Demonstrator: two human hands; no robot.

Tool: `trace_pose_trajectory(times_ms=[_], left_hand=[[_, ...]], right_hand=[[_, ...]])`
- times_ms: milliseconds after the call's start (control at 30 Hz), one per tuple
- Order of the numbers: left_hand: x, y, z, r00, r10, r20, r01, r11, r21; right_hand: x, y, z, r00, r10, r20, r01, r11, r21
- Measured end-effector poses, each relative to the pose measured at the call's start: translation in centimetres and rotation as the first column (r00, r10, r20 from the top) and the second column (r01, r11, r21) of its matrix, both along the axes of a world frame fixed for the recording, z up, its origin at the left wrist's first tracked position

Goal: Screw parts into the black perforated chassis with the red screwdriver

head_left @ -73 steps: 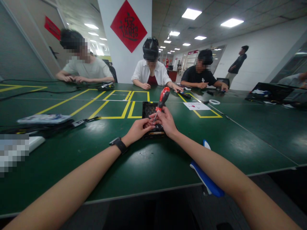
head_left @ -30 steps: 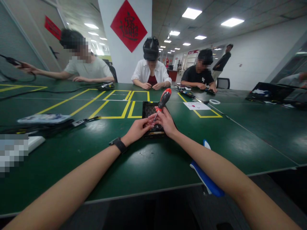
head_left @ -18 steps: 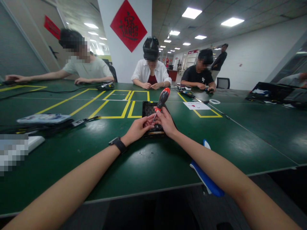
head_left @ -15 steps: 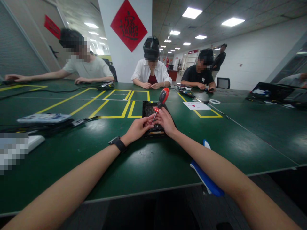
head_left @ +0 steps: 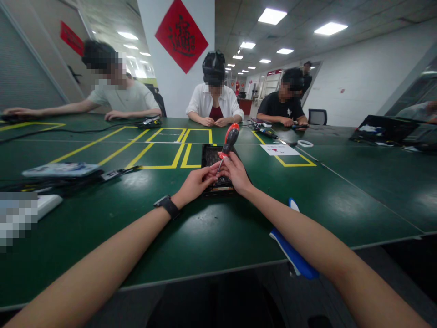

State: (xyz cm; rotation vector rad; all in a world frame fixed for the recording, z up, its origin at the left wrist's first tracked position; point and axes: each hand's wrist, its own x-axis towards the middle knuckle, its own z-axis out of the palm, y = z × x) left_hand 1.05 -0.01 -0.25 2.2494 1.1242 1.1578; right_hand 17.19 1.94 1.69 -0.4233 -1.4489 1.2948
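A screwdriver (head_left: 231, 139) with a red and black handle leans over a black open tray-like casing (head_left: 207, 152) on the green table. My right hand (head_left: 237, 173) is closed on it, its fingers around the lower handle and upper shaft. My left hand (head_left: 198, 182), a dark watch (head_left: 167, 206) on its wrist, meets the right one at the shaft. Its thumb and fingers are pinched together near the tip; whatever lies between them is hidden. Both hands cover much of the casing's inside.
A blue and white object (head_left: 295, 255) hangs over the table's near edge under my right forearm. Cables and a pale blue flat box (head_left: 61, 170) lie at left. Yellow tape outlines (head_left: 174, 159), a paper sheet (head_left: 279, 150) and a tape roll (head_left: 305, 143) lie farther back. Several people sit opposite.
Both hands and the screwdriver hold nearly the same pose. My view has shifted slightly. A standing person at the back right has moved left, behind the seated person in black.
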Motion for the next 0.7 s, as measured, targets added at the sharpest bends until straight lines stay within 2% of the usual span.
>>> trace_pose_trajectory(times_ms=[333,600,700], left_hand=[[0.37,-0.64,0.71,0.999,0.036,0.036,-0.036,0.999,-0.003],[0.20,-0.41,0.50,0.998,0.003,0.057,-0.001,0.999,-0.039],[0.16,-0.31,0.41,0.998,-0.016,0.068,0.019,0.999,-0.048]], right_hand=[[-0.17,-0.44,0.22,0.998,-0.049,0.027,0.048,0.998,0.045],[-0.01,-0.18,0.15,1.000,0.018,-0.012,-0.018,0.999,-0.049],[0.02,-0.04,0.07,1.000,0.006,-0.028,-0.008,0.998,-0.067]])
